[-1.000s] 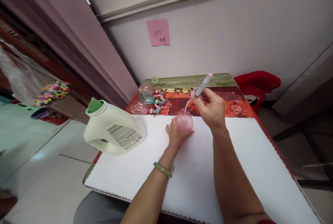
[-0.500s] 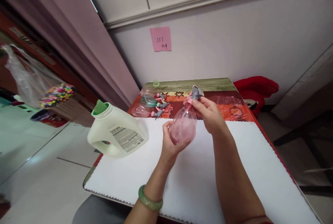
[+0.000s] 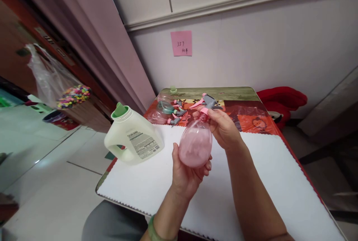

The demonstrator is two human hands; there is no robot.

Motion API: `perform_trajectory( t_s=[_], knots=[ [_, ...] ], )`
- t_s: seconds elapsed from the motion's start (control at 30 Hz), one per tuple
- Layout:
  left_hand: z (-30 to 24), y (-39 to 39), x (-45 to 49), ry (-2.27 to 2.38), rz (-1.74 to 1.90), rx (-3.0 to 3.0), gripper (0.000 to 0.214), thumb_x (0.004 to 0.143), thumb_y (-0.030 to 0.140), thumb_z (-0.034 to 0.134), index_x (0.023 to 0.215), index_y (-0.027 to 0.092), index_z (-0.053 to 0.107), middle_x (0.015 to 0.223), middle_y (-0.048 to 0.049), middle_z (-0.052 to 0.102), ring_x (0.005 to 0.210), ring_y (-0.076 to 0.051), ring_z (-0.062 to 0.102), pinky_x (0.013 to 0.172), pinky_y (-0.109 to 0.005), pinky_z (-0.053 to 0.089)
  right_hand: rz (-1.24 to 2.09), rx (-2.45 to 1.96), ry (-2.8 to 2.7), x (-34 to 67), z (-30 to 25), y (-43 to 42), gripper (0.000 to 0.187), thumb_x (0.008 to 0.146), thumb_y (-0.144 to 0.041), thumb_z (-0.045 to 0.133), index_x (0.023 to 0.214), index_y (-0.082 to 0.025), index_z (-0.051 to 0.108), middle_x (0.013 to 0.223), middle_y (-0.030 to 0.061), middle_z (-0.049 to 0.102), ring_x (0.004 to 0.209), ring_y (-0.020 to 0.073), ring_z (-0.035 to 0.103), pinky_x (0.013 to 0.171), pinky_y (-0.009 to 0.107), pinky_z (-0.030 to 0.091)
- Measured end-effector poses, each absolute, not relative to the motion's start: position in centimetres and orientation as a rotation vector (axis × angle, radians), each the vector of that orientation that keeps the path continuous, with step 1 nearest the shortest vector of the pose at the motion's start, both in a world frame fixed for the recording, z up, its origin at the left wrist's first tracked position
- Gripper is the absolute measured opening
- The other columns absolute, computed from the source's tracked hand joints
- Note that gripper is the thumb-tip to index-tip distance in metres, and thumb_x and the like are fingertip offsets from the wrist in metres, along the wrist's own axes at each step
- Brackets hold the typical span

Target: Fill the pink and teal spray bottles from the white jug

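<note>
I hold a small pink spray bottle up above the white cloth. My left hand cups its round base from below, fingers wrapped round it. My right hand grips the neck, where a grey and pink trigger spray head sits on the bottle's mouth. The bottle looks cloudy pink inside.
A pale detergent jug with a green open spout stands on the cloth's left end. Several more small spray bottles lie at the table's far left. A pink note is on the wall; a red cushion lies right of the table.
The spray head, held above the bottle with its tube in the mouth, has been set onto the neck. Both hands have lifted the bottle off the cloth and toward me.
</note>
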State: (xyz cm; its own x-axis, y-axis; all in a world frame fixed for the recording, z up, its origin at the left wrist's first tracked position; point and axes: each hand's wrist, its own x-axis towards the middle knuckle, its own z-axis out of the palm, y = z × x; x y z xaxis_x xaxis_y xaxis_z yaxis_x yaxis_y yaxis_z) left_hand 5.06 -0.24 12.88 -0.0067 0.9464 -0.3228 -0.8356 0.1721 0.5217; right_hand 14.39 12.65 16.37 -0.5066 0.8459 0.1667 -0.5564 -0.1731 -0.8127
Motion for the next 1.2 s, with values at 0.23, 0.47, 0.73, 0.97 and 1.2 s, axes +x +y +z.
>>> perform_trajectory(
  t_s=[0.23, 0.47, 0.73, 0.97, 1.2],
  knots=[
    [13.4, -0.6, 4.9, 0.701, 1.308, 0.129, 0.099, 0.08, 0.091, 0.028, 0.097, 0.004, 0.071, 0.07, -0.0121, 0.068, 0.042, -0.01, 0.055, 0.031, -0.017, 0.034, 1.783, -0.352, -0.997, 14.3, 16.6, 12.5, 0.028, 0.082, -0.048, 0.07, 0.089, -0.021, 0.072, 0.087, 0.0067, 0.078, 0.094, 0.0262, 0.074, 0.087, 0.041, 0.057],
    [13.1, -0.4, 4.9, 0.724, 1.279, 0.126, 0.097, 0.078, 0.091, 0.035, 0.102, 0.004, 0.071, 0.071, -0.0132, 0.068, 0.044, -0.012, 0.058, 0.032, -0.018, 0.033, 1.636, -0.461, -1.199, 14.7, 16.7, 12.5, 0.029, 0.086, -0.049, 0.063, 0.084, -0.02, 0.068, 0.088, 0.0064, 0.076, 0.095, 0.0252, 0.072, 0.085, 0.037, 0.056],
    [14.0, -0.5, 4.9, 0.68, 1.229, 0.136, 0.096, 0.079, 0.09, 0.035, 0.103, 0.005, 0.07, 0.071, -0.0137, 0.069, 0.044, -0.012, 0.059, 0.032, -0.017, 0.036, 1.77, -0.393, -1.183, 14.6, 16.9, 12.4, 0.031, 0.083, -0.051, 0.055, 0.085, -0.022, 0.064, 0.093, 0.0074, 0.077, 0.1, 0.0279, 0.071, 0.085, 0.04, 0.056],
    [14.4, -0.6, 4.9, 0.7, 1.231, 0.145, 0.095, 0.08, 0.089, 0.035, 0.103, 0.005, 0.07, 0.068, -0.0134, 0.068, 0.039, -0.01, 0.054, 0.03, -0.016, 0.032, 1.883, -0.301, -1.074, 14.3, 17.0, 11.8, 0.031, 0.082, -0.048, 0.058, 0.092, -0.021, 0.066, 0.091, 0.0099, 0.078, 0.095, 0.0279, 0.073, 0.083, 0.042, 0.058],
    [15.9, -1.4, 4.5, 0.806, 1.179, -0.004, 0.094, 0.077, 0.09, 0.039, 0.103, 0.006, 0.07, 0.067, -0.0128, 0.066, 0.039, -0.007, 0.048, 0.031, -0.013, 0.031, 1.87, -0.256, -1.034, 13.5, 17.7, 10.5, 0.023, 0.082, -0.046, 0.059, 0.089, -0.023, 0.059, 0.087, 0.0074, 0.078, 0.092, 0.0266, 0.073, 0.08, 0.041, 0.058]
  ],
)
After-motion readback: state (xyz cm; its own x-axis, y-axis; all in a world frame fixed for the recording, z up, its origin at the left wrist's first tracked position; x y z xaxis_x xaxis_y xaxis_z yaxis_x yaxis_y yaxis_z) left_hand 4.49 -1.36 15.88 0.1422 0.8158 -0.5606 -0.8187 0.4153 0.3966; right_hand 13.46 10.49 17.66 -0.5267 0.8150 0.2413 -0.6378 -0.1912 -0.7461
